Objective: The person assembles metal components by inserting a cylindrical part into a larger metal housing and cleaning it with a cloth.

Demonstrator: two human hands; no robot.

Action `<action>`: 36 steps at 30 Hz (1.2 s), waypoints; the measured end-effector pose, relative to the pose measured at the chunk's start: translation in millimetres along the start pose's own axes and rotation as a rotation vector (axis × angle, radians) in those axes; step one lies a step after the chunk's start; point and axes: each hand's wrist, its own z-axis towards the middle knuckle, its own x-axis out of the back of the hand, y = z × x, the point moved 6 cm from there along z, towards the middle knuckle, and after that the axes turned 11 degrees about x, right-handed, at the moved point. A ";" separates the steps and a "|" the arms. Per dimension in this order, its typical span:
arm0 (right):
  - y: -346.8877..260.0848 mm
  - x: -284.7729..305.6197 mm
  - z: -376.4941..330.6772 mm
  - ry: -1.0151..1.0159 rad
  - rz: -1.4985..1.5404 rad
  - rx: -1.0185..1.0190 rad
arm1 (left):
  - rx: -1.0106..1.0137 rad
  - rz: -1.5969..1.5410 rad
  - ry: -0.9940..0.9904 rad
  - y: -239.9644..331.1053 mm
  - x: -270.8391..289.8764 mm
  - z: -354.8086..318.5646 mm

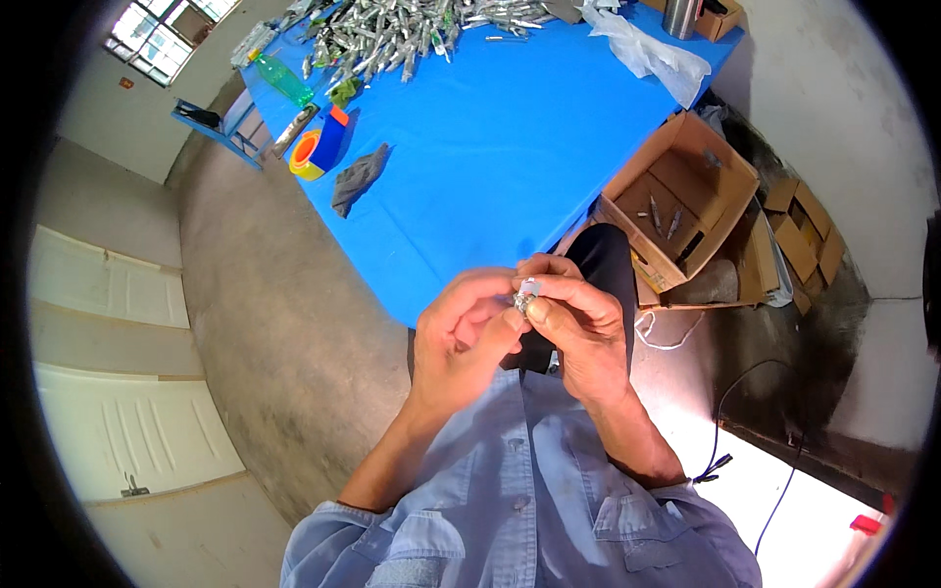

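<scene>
The bench (470,167), covered in blue, fills the far side, its middle open all the way toward its near edge, so there is free room to set something down. A heap of metallic pieces (382,44) crowds its far edge. Beside the right edge, lower down, stands an open cardboard box (637,230) with a few slim pieces inside. Along the left edge lie a green bottle (282,78), a blue-and-orange tape roll (331,139) and a crumpled grey cloth (361,180).

Both hands meet before the near edge: the right hand (580,323) pinches a small shiny piece (525,296) between thumb and forefinger; the left hand (459,338) is half-curled, its thumb touching or just beside it. The step in hand looks like close fingertip work; the next move probably calls for a steady right pinch.
</scene>
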 end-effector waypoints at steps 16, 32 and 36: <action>-11.4 -35.2 -12.9 -0.162 0.004 0.087 | -0.111 -0.013 0.088 13.4 8.2 -34.2; -28.5 -96.5 -5.3 -0.226 -0.056 0.021 | -0.188 -0.158 0.111 53.9 31.0 -69.6; -27.8 -96.9 -5.4 -0.217 -0.144 0.056 | -0.221 -0.171 0.104 48.5 34.9 -71.0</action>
